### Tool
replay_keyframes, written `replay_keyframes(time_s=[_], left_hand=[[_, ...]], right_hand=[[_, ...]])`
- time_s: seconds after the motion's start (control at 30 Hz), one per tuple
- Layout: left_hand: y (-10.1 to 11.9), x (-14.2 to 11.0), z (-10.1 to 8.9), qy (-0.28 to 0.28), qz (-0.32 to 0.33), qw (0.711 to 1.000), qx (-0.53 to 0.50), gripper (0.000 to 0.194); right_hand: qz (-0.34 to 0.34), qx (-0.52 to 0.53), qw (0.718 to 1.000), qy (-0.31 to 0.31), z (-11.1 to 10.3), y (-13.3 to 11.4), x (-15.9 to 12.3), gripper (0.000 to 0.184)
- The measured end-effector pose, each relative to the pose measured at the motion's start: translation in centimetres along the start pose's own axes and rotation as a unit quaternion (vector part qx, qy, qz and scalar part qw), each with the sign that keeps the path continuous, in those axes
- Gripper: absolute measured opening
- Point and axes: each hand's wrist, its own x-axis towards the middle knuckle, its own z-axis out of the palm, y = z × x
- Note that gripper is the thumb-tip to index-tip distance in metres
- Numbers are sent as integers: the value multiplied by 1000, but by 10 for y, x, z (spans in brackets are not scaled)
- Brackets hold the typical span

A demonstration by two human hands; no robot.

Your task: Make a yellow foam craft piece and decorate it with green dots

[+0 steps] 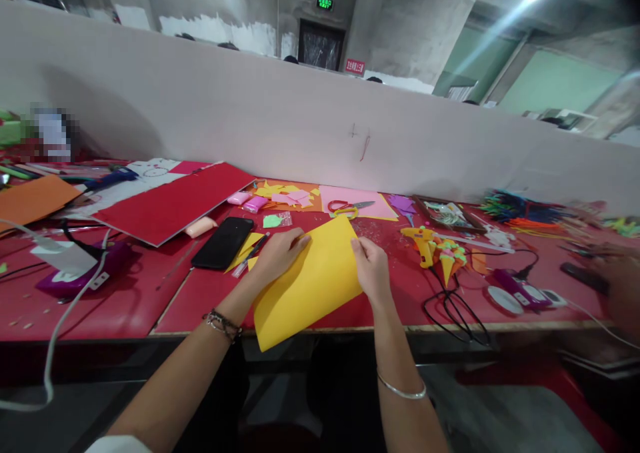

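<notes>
A sheet of yellow paper [313, 276] is held up over the front edge of the red table, tilted and slightly bent. My left hand [284, 253] grips its upper left edge, thumb on top and the other fingers partly hidden. At the right edge, my right hand [371, 266] pinches the sheet between thumb and fingers. Just beyond the paper lie scissors [350, 207] with red and yellow handles, partly on a pink sheet [359, 198]. A black phone [223, 243] rests left of my left hand, beside a pen [253, 251].
A yellow glue gun [424, 245] and a small paper ice-cream craft [450, 256] lie to the right, near looped black cable. Purple power strips [523, 289] sit on both sides. A red board [175, 203] lies left. Another person's hand [623, 279] is at the far right.
</notes>
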Motion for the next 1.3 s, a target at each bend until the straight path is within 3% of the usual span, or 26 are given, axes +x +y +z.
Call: replay_keyframes(time_s=[0.13,0.23,0.3,0.47,0.6,0.73,1.1,1.3], left_hand=[[-12,6,14,-69,13,997,33,36],[-24,7,31,-142,-14,983,113,34],[-31,7,42,-161,-25,977,138,31],[-36,13,56,-175,-33,967,184,32],[-37,24,58,-185,-37,958,214,31],[-38,30,58,-201,-29,952,231,27],[-42,29,61,-195,-17,951,241,30],[-46,28,64,-179,1,953,244,29]], right_hand=[[23,-89,994,-57,0,13,-1,34],[31,-185,979,-77,1,16,-7,27],[11,-237,967,-89,4,15,-13,40],[-45,-240,929,-280,26,13,-30,50],[-28,-260,903,-340,44,15,-43,52],[-14,-265,894,-360,47,12,-53,51],[-15,-278,902,-330,26,-5,-96,49],[-15,-300,898,-321,22,-12,-103,46]])
